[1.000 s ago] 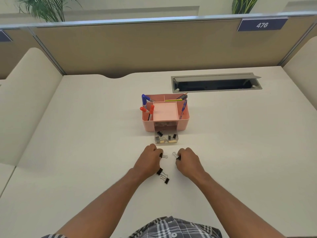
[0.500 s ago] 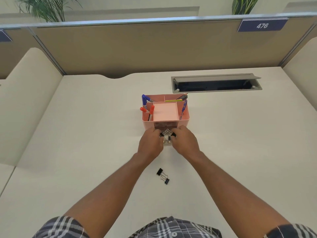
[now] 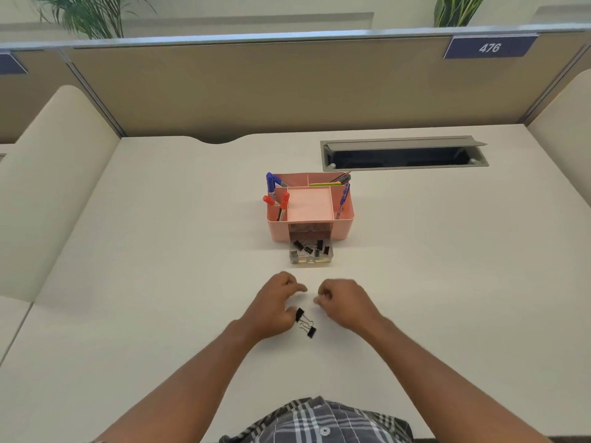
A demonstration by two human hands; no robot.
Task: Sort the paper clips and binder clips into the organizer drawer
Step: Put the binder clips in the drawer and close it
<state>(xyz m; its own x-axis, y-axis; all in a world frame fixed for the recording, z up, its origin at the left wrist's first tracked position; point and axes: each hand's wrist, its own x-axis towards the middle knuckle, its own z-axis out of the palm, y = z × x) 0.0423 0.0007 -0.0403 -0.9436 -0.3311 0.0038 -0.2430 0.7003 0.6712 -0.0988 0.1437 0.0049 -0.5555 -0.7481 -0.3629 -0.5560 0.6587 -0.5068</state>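
We see two black binder clips (image 3: 305,322) lying on the desk (image 3: 160,282), joined end to end by their wire handles, so the pair's long axis runs diagonally from upper left to lower right. The upper clip sits just beside the left hand (image 3: 275,306), touching or nearly touching its thumb side; the lower clip lies toward the body, between the two wrists. The right hand (image 3: 343,306) is near but apart from them, to the clips' right. Left fingers look loosely curled with a fingertip extended, holding nothing we can see; right fingers curl inward, and whether they pinch something small we cannot tell. The clear drawer (image 3: 311,254) stands pulled out from the front of the pink organizer (image 3: 343,223), straight ahead of both hands, with several black clips and some paper clips already inside. We judge the left hand nearer for the pickup: a small move inward and toward the body reaches the upper clip. Room is open: bare desk between hands and drawer, nothing in the way. The linked handles may drag both clips along together.
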